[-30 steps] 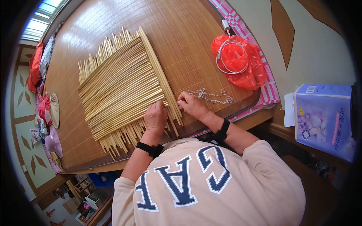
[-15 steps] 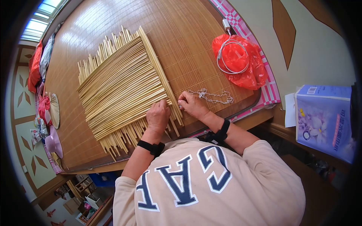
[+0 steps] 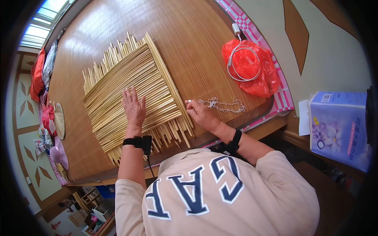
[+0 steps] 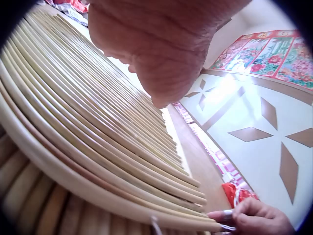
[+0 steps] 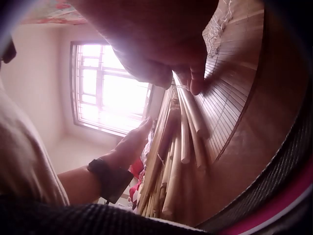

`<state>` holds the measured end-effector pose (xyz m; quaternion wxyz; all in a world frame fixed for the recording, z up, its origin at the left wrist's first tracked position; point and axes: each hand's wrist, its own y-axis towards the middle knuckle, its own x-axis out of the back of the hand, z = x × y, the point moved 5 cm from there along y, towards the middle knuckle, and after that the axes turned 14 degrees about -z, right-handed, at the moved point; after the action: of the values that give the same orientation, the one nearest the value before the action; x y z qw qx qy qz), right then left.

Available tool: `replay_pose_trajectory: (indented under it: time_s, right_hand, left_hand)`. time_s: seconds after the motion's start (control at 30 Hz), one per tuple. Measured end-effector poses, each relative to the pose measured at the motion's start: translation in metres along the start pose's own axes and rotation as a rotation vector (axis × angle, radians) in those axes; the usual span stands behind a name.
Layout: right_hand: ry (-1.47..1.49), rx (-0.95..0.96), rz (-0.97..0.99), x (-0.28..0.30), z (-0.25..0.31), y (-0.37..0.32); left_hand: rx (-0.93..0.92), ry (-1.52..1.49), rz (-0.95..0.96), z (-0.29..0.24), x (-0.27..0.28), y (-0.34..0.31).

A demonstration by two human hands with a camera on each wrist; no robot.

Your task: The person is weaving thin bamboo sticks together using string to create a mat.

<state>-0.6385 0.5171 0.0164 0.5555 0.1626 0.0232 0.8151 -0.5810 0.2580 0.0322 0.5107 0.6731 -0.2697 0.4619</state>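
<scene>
Thin pale wooden sticks (image 3: 118, 94) lie side by side in a slanted panel, over other sticks (image 3: 167, 129) that run crosswise beneath. Fingers spread, the left hand (image 3: 134, 110) lies over the middle of the panel; its palm fills the top of the left wrist view. At the panel's right edge, the right hand (image 3: 202, 116) pinches the end of a white string (image 4: 227, 227), seen in the left wrist view, by the stick ends. A ring is on one finger of that hand. Loose white string (image 3: 226, 105) lies tangled on the mat beyond the right hand.
A red plastic bag (image 3: 252, 69) with a coiled white cable (image 3: 244, 76) is at the far right of the mat-covered table (image 3: 189, 47). A purple package (image 3: 338, 129) stands at the right. A fan (image 3: 59, 121) and a pink hat (image 3: 59, 153) lie at the left edge.
The left hand has left the panel's right end near the right hand and moved left onto its middle, its fingers spreading out. The right hand has stayed almost in place.
</scene>
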Motion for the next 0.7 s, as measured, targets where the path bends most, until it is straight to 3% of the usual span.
replay_pose_trajectory:
  time_s: [0.07, 0.23, 0.3, 0.43, 0.5, 0.7]
  right_hand:
    - [0.008, 0.036, 0.038, -0.005, 0.0, -0.001]
    - [0.032, 0.046, 0.047, -0.009, -0.003, -0.001]
    - [0.126, -0.08, 0.042, -0.008, -0.007, 0.002]
    - [0.161, -0.159, 0.04, -0.005, -0.013, 0.006]
    - [0.242, -0.315, 0.03, -0.005, -0.024, 0.006]
    - [0.031, -0.248, 0.169, -0.003, -0.014, 0.012]
  left_hand:
    - [0.153, 0.0, 0.262, 0.019, -0.018, -0.006]
    - [0.163, -0.035, 0.246, 0.015, -0.031, -0.021]
    - [0.159, 0.014, 0.217, 0.012, -0.029, -0.021]
    - [0.178, -0.005, 0.208, 0.01, -0.029, -0.017]
    - [0.175, -0.007, 0.213, 0.009, -0.027, -0.016]
    - [0.169, 0.032, 0.213, 0.009, -0.03, -0.018]
